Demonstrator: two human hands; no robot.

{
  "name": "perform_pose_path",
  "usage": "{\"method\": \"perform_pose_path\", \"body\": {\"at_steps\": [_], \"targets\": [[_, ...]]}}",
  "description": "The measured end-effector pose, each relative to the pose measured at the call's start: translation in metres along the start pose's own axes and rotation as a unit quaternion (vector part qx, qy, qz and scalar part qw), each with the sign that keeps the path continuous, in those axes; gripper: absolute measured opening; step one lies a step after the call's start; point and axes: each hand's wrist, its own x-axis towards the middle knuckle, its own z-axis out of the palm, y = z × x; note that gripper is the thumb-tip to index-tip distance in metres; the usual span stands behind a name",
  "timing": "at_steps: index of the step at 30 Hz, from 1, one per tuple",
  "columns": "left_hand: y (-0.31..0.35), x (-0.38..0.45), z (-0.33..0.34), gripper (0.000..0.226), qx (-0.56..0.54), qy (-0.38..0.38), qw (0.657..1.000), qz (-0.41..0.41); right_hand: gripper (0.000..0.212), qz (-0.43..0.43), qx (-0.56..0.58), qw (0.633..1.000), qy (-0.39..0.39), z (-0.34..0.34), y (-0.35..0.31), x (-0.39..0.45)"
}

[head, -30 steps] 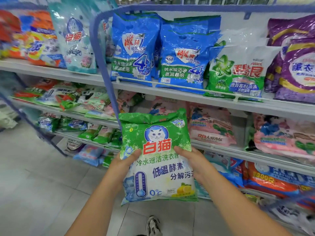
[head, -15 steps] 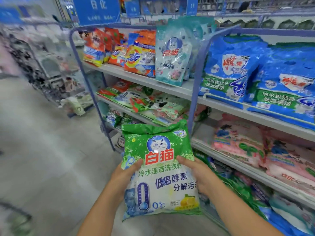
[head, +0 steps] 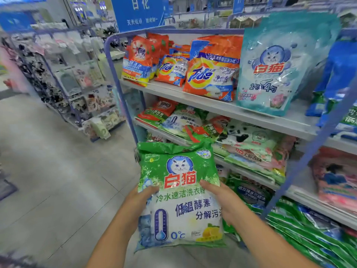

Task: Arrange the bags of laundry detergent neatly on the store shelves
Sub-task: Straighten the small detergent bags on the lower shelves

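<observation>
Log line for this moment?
left hand: grips green detergent bag | right hand: grips same | bag: off shelf, unplaced

View farther left: orange bags [head: 210, 68] now central.

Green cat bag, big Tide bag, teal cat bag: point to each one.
green cat bag [head: 178, 182]: head view, red logo.
big Tide bag [head: 210, 74]: head view, Tide logo.
teal cat bag [head: 270, 70]: head view, front centre.

Store aisle with grey tiled floor [head: 58, 180].
A blue hanging sign [head: 138, 12] with white characters is overhead; a blue-framed rack [head: 77, 89] of small packaged goods lines the far left; lighting is even and bright.
</observation>
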Motion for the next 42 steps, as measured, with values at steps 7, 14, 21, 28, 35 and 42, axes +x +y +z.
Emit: {"method": "perform_pose_path", "body": {"at_steps": [7,14,21,28,35,42], "targets": [[0.031,0.116,-0.018,0.041,0.0,-0.014,1.0,0.016,0.044,-0.008,0.042,0.999,-0.006,0.019,-0.042,0.104],[0.076,0.224,-0.025,0.035,0.006,-0.01,1.0,0.013,0.076,0.001,0.01,1.0,-0.006,0.042,-0.093,0.199],[0.105,0.339,-0.036,0.049,0.056,-0.047,0.997,-0.015,0.043,0.012,0.038,0.996,0.084,0.071,-0.132,0.265],[0.155,0.462,-0.05,0.11,0.137,-0.1,0.985,-0.021,0.124,0.01,0.032,0.987,0.155,0.094,-0.152,0.374],[0.188,0.588,-0.021,0.077,0.158,-0.152,0.975,-0.032,0.034,-0.029,-0.062,0.949,0.309,0.087,-0.188,0.453],[0.198,0.65,0.012,0.02,0.302,-0.225,0.922,0.09,0.034,-0.066,-0.277,0.868,0.406,0.066,-0.185,0.47]]}}
